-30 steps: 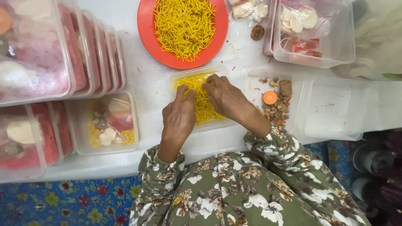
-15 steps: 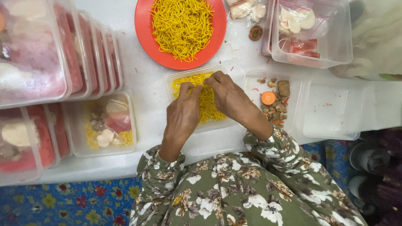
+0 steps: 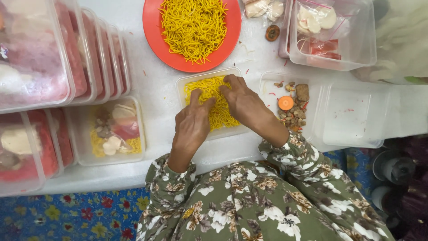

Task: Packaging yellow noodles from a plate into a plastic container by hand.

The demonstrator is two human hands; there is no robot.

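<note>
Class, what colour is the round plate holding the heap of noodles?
The plate is orange-red, seen best in the head view.

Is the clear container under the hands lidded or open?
Open: both hands press directly on yellow noodles inside the clear container.
</note>
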